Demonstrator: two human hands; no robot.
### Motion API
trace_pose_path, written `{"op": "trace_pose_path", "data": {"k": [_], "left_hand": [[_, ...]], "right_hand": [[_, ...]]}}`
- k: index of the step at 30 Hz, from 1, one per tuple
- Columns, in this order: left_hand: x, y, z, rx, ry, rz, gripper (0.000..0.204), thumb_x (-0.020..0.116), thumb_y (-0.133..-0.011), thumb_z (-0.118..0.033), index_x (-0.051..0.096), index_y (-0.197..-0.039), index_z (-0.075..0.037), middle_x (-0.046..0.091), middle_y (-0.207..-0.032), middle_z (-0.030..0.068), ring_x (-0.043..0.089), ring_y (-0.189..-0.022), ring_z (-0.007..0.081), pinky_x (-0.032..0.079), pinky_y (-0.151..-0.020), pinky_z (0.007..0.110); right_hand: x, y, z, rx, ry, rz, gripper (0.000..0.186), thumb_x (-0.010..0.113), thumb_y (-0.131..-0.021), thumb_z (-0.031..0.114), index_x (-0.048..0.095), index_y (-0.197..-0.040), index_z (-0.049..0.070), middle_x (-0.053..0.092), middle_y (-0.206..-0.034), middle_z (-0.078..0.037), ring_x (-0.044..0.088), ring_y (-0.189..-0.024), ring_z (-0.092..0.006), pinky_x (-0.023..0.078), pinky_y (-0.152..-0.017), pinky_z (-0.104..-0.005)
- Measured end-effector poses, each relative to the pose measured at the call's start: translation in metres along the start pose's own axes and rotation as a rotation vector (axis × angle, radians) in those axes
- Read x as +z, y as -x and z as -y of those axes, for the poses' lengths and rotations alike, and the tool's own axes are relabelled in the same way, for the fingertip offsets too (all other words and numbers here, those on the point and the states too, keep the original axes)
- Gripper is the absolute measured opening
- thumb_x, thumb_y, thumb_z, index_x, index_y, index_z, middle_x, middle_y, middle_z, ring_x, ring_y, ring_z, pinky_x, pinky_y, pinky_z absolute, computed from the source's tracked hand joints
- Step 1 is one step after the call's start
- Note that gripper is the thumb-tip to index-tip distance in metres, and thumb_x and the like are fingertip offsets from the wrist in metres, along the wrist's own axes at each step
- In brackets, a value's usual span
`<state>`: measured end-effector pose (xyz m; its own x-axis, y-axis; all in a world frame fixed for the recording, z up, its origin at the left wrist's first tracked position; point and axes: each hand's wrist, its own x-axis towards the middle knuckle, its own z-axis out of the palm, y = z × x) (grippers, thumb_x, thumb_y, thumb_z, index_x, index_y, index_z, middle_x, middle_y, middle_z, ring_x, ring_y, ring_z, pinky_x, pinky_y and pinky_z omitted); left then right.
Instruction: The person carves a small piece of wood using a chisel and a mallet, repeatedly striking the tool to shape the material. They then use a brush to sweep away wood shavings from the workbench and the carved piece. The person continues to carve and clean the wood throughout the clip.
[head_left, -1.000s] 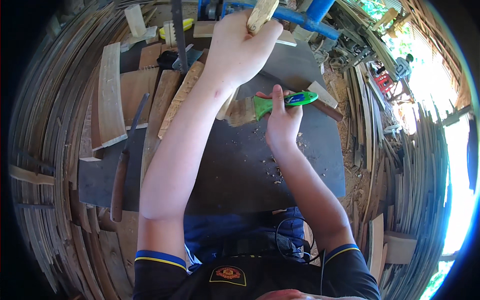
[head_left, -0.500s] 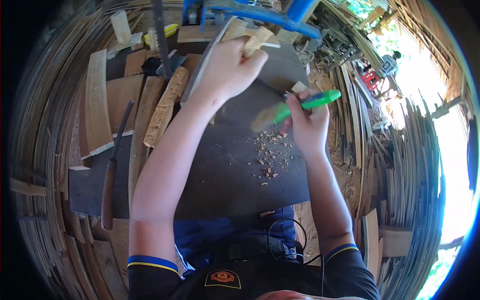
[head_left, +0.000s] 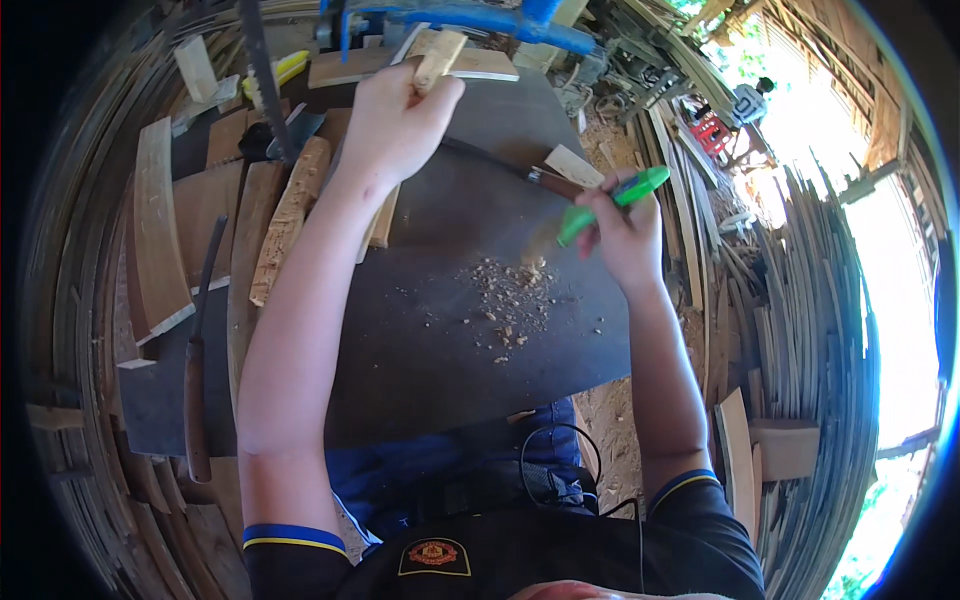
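At the far side of the dark worktable (head_left: 400, 390), my left hand (head_left: 400, 125) is closed around a pale wood piece (head_left: 440, 58), whose end sticks up past my fingers. My right hand (head_left: 628, 228) grips a brush with a green handle (head_left: 642, 186); its tan bristles (head_left: 541, 243) are smeared by motion over a heap of wood chips (head_left: 510, 300). Beyond the brush lies a long dark tool with a wooden handle (head_left: 556, 184), partly hidden by my right hand. Pale wood also shows below my left wrist; whether it belongs to the held piece I cannot tell.
On the left lie curved boards (head_left: 160, 230), a rough-cut wood piece (head_left: 292, 220) and another wooden-handled tool (head_left: 196, 400). A blue metal frame (head_left: 470, 20) crosses the far edge. Stacked strips (head_left: 800, 330) stand to the right; a person (head_left: 748, 104) is in the background.
In the picture, the table and its things have shifted left. My right hand has moved the brush against the chips, which are more spread to the left. Both hands keep their holds.
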<state>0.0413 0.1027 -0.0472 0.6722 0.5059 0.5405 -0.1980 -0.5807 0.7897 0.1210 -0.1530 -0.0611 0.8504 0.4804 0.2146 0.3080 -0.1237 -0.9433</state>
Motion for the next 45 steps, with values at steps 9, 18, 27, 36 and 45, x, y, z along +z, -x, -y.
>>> {"op": "trace_pose_path", "data": {"k": [9, 18, 27, 36, 45], "left_hand": [[-0.002, -0.001, -0.001, -0.050, 0.062, -0.015, 0.034, 0.058, -0.086, -0.028, 0.057, -0.073, 0.003, 0.055, -0.057, 0.0115, 0.056, -0.054, 0.0218, 0.043, -0.056, 0.037], [0.005, 0.000, 0.003, -0.028, 0.030, -0.008, 0.036, 0.059, -0.086, -0.030, 0.058, -0.075, 0.005, 0.055, -0.058, 0.0121, 0.056, -0.055, 0.0209, 0.044, -0.056, 0.037], [0.007, -0.007, 0.011, -0.117, 0.056, 0.050, 0.036, 0.060, -0.086, -0.030, 0.058, -0.073, 0.003, 0.054, -0.056, 0.0090, 0.054, -0.056, 0.0150, 0.043, -0.056, 0.034], [0.002, -0.004, 0.013, -0.055, 0.007, 0.023, 0.040, 0.060, -0.087, -0.033, 0.058, -0.074, 0.005, 0.055, -0.058, 0.0104, 0.055, -0.056, 0.0177, 0.044, -0.058, 0.035], [0.004, -0.003, 0.007, -0.066, -0.014, -0.005, 0.039, 0.060, -0.087, -0.033, 0.059, -0.078, 0.005, 0.055, -0.059, 0.0141, 0.056, -0.057, 0.0231, 0.045, -0.059, 0.037]], "right_hand": [[0.000, -0.003, -0.028, -0.040, 0.056, -0.007, 0.023, 0.064, -0.093, 0.009, 0.043, -0.101, 0.003, 0.064, -0.091, -0.013, 0.069, -0.069, -0.0202, 0.059, -0.054, -0.0290], [-0.034, 0.038, -0.001, -0.097, -0.005, -0.110, 0.019, 0.061, -0.093, 0.006, 0.044, -0.100, 0.002, 0.063, -0.084, -0.011, 0.067, -0.063, -0.0180, 0.057, -0.055, -0.0271], [0.043, 0.037, -0.004, -0.311, 0.093, 0.289, 0.025, 0.061, -0.093, 0.003, 0.040, -0.108, 0.004, 0.066, -0.101, -0.014, 0.069, -0.087, -0.0187, 0.057, -0.069, -0.0286], [-0.055, 0.066, -0.010, -0.020, 0.099, 0.103, 0.013, 0.052, -0.093, 0.002, 0.043, -0.103, 0.003, 0.067, -0.092, -0.014, 0.069, -0.077, -0.0205, 0.059, -0.061, -0.0312], [-0.137, 0.104, -0.001, 0.073, 0.278, -0.081, 0.006, 0.053, -0.091, -0.001, 0.049, -0.095, 0.001, 0.066, -0.088, -0.010, 0.067, -0.076, -0.0165, 0.056, -0.064, -0.0285]]}}
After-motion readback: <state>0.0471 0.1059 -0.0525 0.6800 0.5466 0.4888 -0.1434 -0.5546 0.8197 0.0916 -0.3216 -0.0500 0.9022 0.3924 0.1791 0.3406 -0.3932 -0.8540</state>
